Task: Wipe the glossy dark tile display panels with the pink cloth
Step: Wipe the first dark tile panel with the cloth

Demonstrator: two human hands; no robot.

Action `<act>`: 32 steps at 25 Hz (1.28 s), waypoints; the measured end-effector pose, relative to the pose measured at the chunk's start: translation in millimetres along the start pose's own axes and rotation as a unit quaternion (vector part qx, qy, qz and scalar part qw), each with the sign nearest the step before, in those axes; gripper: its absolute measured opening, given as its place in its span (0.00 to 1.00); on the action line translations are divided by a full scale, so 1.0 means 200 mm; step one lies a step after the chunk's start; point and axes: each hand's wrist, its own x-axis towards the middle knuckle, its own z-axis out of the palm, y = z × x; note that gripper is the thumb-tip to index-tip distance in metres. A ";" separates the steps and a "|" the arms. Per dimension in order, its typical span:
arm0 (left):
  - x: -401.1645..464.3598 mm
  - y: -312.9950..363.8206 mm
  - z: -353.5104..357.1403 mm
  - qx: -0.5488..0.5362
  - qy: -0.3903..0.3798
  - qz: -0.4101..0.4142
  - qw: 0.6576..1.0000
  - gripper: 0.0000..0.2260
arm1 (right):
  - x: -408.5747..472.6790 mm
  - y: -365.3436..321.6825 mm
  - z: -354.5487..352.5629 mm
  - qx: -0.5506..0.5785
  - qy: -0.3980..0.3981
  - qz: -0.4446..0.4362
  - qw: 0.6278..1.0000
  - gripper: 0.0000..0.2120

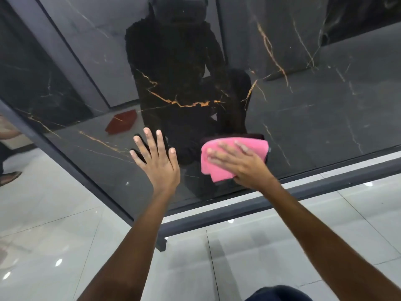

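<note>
Leaning against the glossy dark tile panel (293, 109), the left hand (159, 164) lay flat with fingers spread straight, gripping nothing. Just right of it, the right hand (243, 164) pressed the folded pink cloth (217, 168) onto the panel's lower part with relaxed, extended fingers, near the grey frame (282, 195). Pale glossy floor tiles (260, 257) lay below, and orange veins crossed the panel above both hands.
</note>
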 end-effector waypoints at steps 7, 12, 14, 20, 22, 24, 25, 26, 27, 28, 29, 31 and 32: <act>0.21 0.15 -0.16 -0.115 0.084 -0.010 0.990 0.20 | 0.39 0.05 -0.18 0.099 0.136 0.254 0.952 0.35; 0.69 0.13 -0.37 -0.109 0.154 -0.020 0.982 0.23 | 0.56 0.50 -0.41 -0.002 0.123 0.139 0.983 0.37; 0.74 0.10 -0.38 -0.079 0.141 -0.029 0.986 0.24 | 0.71 0.82 -0.68 0.018 0.184 0.305 0.934 0.36; 0.73 0.04 -0.32 -0.029 0.118 0.014 0.993 0.26 | 0.61 0.16 -0.39 0.036 0.003 -0.074 0.997 0.40; 0.71 0.02 -0.31 -0.030 0.126 0.025 0.991 0.26 | 0.61 0.33 -0.41 -0.015 -0.038 -0.157 0.987 0.37; 0.70 0.02 -0.30 -0.031 0.132 0.025 0.990 0.26 | 0.79 0.63 -0.59 0.006 0.080 0.029 0.996 0.35; 0.70 0.02 -0.29 -0.037 0.131 0.023 0.990 0.26 | 0.89 0.76 -0.70 0.044 0.147 0.177 0.972 0.36; 0.70 0.02 -0.29 -0.040 0.128 0.025 0.991 0.26 | 0.98 0.82 -0.79 0.094 0.202 0.294 0.930 0.36; 0.70 0.01 -0.29 -0.037 0.128 0.029 0.991 0.26 | 1.04 0.80 -0.79 0.124 0.230 0.350 0.900 0.36; 0.71 0.02 -0.29 -0.032 0.128 0.034 0.991 0.26 | 1.06 0.71 -0.75 0.121 0.227 0.332 0.908 0.37; 0.72 0.02 -0.29 -0.028 0.127 0.033 0.991 0.26 | 1.04 0.60 -0.67 0.109 0.183 0.245 0.946 0.38; 0.72 0.05 -0.33 -0.051 0.130 0.011 0.990 0.25 | 0.90 0.36 -0.55 0.052 0.025 -0.029 0.998 0.40; 0.74 0.08 -0.36 -0.073 0.138 0.004 0.988 0.23 | 0.86 0.35 -0.55 0.012 -0.032 -0.113 0.993 0.40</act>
